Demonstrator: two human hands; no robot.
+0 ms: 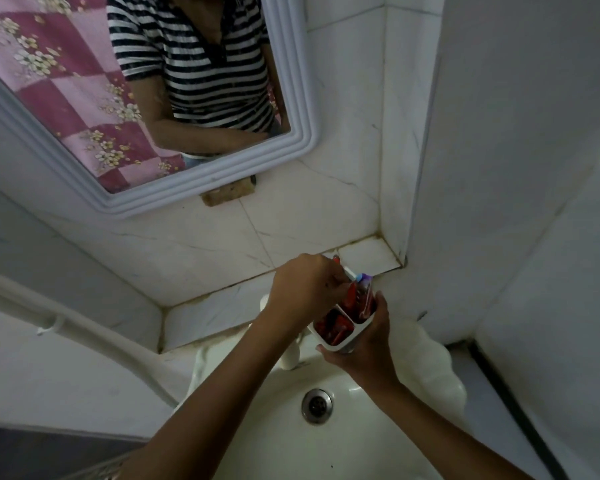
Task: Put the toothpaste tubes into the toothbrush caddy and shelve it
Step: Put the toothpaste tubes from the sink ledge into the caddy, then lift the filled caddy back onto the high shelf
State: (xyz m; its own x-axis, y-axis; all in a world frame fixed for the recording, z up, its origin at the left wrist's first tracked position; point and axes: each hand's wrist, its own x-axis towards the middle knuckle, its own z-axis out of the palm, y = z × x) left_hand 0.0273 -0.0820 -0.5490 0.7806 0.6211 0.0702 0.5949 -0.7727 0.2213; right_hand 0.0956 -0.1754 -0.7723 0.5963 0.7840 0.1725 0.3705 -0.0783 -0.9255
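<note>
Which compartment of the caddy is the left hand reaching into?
The far compartment, next to the wall; the left hand is over it. The near one holds only red tubes.

Head view — downward, seemingly close.

Hands (pixel 329 306) on filled caddy (pixel 340 327)

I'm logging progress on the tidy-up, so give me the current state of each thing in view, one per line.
Caddy: held above the sink, not yet shelved.
Toothpaste tubes: red, standing in the caddy's near compartment.
Left hand: closed on items at the caddy's far compartment.
Right hand: wrapped around the caddy.
Ledge: bare tile.
Sink: drain open, no water seen.
</note>
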